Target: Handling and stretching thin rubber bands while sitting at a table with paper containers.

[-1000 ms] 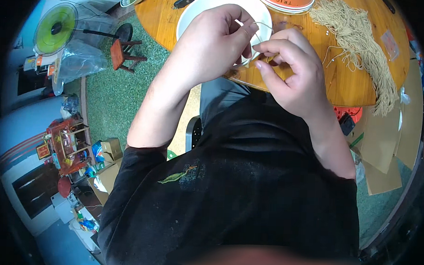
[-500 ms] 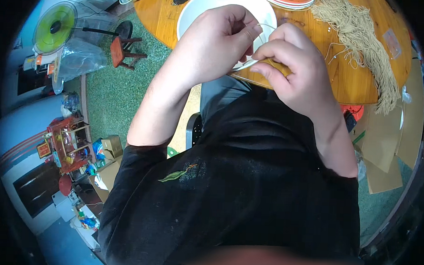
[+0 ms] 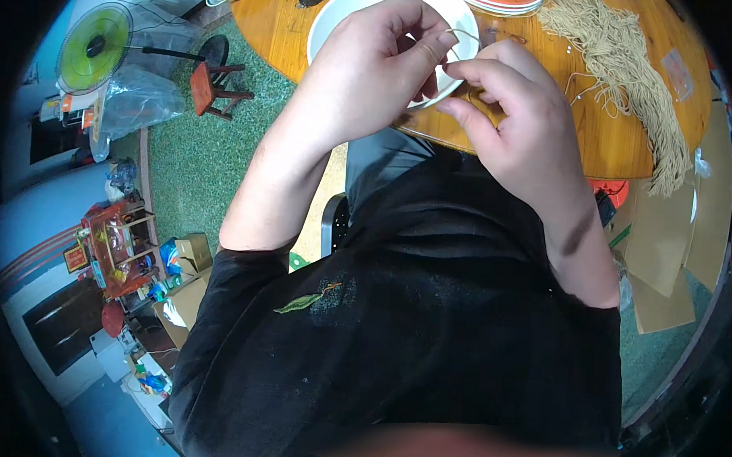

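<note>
Pinching a thin tan cord [image 3: 467,33] between thumb and finger of the left hand [image 3: 380,68], above a white bowl [image 3: 329,24]; holding the right hand [image 3: 521,113] close by, thumb parted from forefinger (cannot tell whether gripping cord too). Best to pinch steadily and keep the bend untwisted.

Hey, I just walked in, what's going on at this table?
A person is handling a thin tan cord above a white bowl on a wooden table. The left hand pinches the cord between thumb and fingers. The right hand is close beside it, thumb and forefinger apart; whether it grips the cord is unclear. A bundle of similar cords lies to the right, hanging over the table's edge.
</note>
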`<action>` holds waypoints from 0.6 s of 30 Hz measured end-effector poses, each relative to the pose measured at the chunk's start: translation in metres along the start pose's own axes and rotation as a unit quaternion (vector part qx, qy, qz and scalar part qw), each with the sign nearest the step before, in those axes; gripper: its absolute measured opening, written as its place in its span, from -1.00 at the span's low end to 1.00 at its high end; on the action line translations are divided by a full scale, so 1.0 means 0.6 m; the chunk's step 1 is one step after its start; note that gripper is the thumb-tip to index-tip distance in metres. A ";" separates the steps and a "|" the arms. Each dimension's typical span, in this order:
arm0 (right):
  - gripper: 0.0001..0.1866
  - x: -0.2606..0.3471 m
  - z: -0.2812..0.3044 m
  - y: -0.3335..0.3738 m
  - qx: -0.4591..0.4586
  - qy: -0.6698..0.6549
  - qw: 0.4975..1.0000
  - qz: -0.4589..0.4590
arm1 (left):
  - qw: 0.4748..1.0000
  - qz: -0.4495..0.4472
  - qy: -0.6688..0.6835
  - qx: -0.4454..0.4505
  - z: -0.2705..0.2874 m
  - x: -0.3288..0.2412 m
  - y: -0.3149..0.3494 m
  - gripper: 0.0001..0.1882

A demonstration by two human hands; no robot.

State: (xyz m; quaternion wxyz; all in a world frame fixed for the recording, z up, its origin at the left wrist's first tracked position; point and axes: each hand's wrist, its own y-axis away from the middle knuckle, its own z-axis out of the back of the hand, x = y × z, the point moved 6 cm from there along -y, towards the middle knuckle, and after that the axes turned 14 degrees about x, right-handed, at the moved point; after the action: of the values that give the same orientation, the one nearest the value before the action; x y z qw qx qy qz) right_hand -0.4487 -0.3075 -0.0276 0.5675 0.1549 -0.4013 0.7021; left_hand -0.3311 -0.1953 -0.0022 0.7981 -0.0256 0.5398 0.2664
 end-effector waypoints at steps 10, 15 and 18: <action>-0.95 -0.011 0.002 -0.005 0.023 -0.014 0.999 0.019 | 0.997 0.028 0.068 -0.001 -0.008 0.000 0.000 -0.85; -0.96 -0.007 -0.002 -0.003 0.003 -0.038 0.999 0.031 | 0.999 -0.034 0.036 -0.002 -0.007 0.005 -0.002 -0.80; -0.94 0.004 0.000 -0.001 0.017 -0.032 0.999 0.007 | 0.996 0.013 0.089 0.019 -0.011 0.008 -0.005 -0.85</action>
State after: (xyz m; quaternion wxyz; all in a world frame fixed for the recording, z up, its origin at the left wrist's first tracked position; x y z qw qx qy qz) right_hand -0.4487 -0.3060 -0.0260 0.5467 0.1840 -0.4085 0.7073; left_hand -0.3341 -0.1979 -0.0097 0.7435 -0.0269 0.6141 0.2634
